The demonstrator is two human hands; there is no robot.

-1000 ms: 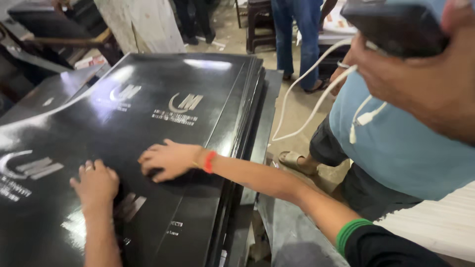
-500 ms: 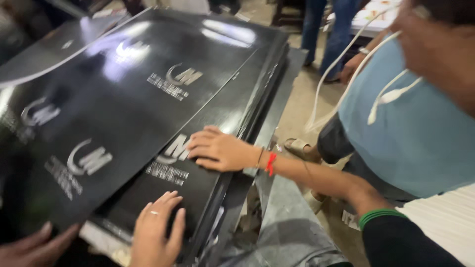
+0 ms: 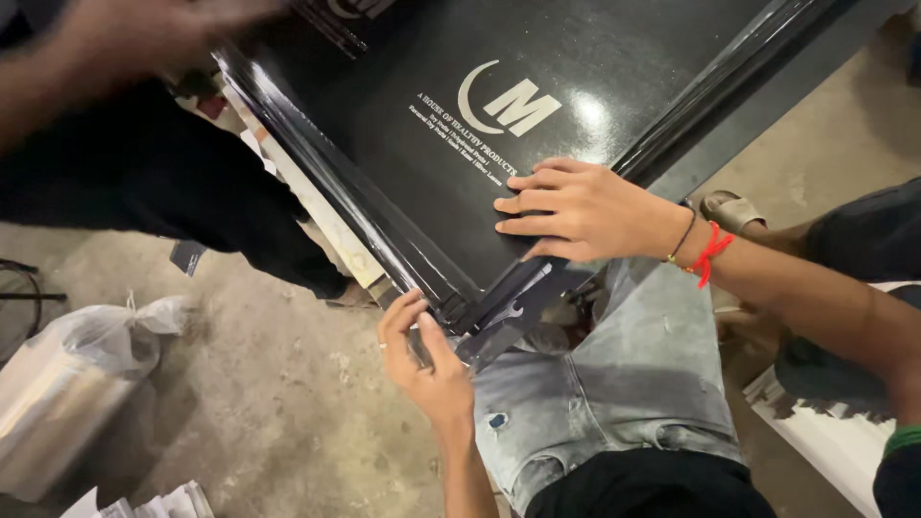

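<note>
A thick stack of glossy black printed sheets [image 3: 537, 86] with a white crescent logo lies in front of me, its near corner over my knee in grey jeans [image 3: 595, 393]. My right hand [image 3: 576, 211], with a red thread at the wrist, lies flat on the top sheet beside that corner, fingers spread. Below it, my left hand [image 3: 422, 360], wearing a ring, grips the stack's corner edges from underneath. Another person's blurred hand [image 3: 144, 29] reaches over the stack's far left edge.
The other person in black clothing [image 3: 163, 192] stands close on the left. On the concrete floor are a tied plastic bag [image 3: 96, 384] and loose papers [image 3: 153, 504]. A sandalled foot [image 3: 729, 206] and a white sheet pile [image 3: 825, 441] are on the right.
My view has tipped down towards the stack's near corner. My left hand moved from the stack's front edge to grip the corner. My right hand stays flat on top.
</note>
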